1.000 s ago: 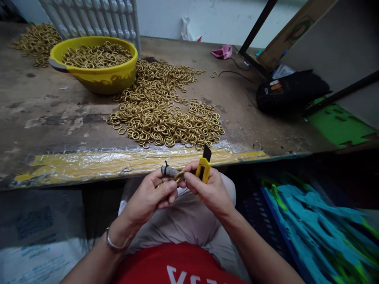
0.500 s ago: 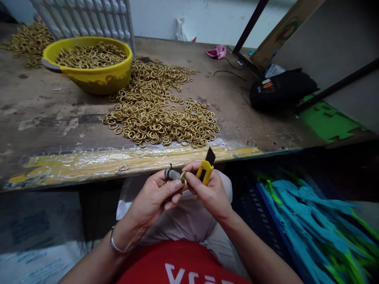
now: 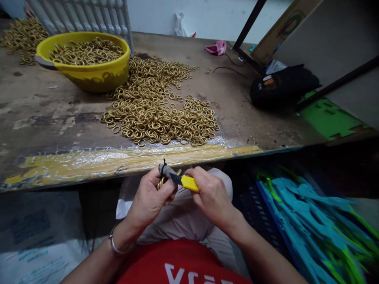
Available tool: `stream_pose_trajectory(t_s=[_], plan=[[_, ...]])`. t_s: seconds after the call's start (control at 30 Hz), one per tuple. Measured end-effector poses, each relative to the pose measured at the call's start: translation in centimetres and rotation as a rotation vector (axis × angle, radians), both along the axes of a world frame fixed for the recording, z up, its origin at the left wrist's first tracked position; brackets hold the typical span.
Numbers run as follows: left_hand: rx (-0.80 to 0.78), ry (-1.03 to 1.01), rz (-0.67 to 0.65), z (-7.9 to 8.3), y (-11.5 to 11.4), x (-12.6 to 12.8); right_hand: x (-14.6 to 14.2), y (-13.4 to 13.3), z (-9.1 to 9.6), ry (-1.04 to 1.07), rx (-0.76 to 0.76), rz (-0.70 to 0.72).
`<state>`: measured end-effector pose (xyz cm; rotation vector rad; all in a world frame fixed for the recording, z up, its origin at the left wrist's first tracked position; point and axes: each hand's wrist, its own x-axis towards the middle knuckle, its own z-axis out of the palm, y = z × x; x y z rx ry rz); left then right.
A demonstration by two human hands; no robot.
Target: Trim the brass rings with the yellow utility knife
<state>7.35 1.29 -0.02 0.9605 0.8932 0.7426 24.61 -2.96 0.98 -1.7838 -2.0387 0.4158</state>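
Observation:
My left hand [image 3: 152, 193] is closed on gold-coloured rings [image 3: 161, 182], held over my lap. A grey cloth wrap [image 3: 164, 169] tied with black cord covers a finger of that hand. My right hand [image 3: 211, 193] grips a yellow utility knife [image 3: 190, 183], its dark blade out and pointing left. The blade reaches the rings at the left fingertips; whether it touches one I cannot tell. Just beyond both hands, a wide heap of loose rings [image 3: 160, 114] lies on the worn wooden table [image 3: 59, 118].
A yellow basin [image 3: 94, 77] full of rings stands at the back left, with another ring pile [image 3: 23, 39] beyond it. A black pouch [image 3: 281, 86] lies at the right on the table. Below right, a blue crate [image 3: 272, 221] holds turquoise and green strips. Yellow tape [image 3: 89, 163] covers the table's front edge.
My right hand has turned the knife from blade-up to blade-left, bringing it against or near the rings. My left hand has shifted slightly left with the rings.

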Motion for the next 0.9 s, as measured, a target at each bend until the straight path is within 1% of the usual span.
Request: stream_pose_trajectory(t_s=[0.17,0.3,0.37,0.47,0.5,0.57,0.63,0.67,0.73,0.8,0.87,0.9], plan=[[0.129,0.103,0.019,-0.2,0.0,-0.4,-0.2,0.1,0.1,-0.017,0.021,-0.012],[0.275,0.217,0.065,-0.3,0.3,-0.4,-0.3,0.3,0.1,-0.005,-0.037,-0.003],[0.338,0.257,0.069,-0.4,0.7,-0.4,-0.5,0.9,0.1,-0.035,-0.077,-0.008],[0.364,0.275,0.092,-0.3,1.2,-1.1,-0.6,2.4,0.0,-0.143,-0.145,-0.011],[0.366,0.273,0.102,-0.1,1.2,-1.5,-0.5,3.1,0.0,-0.203,-0.175,-0.032],[0.373,0.252,0.102,0.5,1.0,-2.6,-0.3,4.7,-0.2,-0.339,-0.229,-0.116],[0.343,0.193,0.065,0.8,0.5,-3.6,0.0,6.4,-0.3,-0.412,-0.238,-0.19],[0.294,0.136,0.041,0.8,0.3,-3.9,0.0,7.2,-0.4,-0.405,-0.213,-0.189],[0.135,-0.022,0.025,0.3,0.1,-4.2,-0.5,8.7,-0.6,-0.34,-0.128,-0.113],[-0.037,-0.176,0.055,-0.6,0.4,-4.0,-1.3,10.2,-0.8,-0.298,-0.058,-0.042],[-0.152,-0.265,0.099,-1.4,0.9,-3.7,-2.4,11.7,-1.1,-0.313,-0.016,-0.025],[-0.183,-0.29,0.116,-1.7,1.1,-3.7,-2.8,12.4,-1.3,-0.336,-0.009,-0.03]])
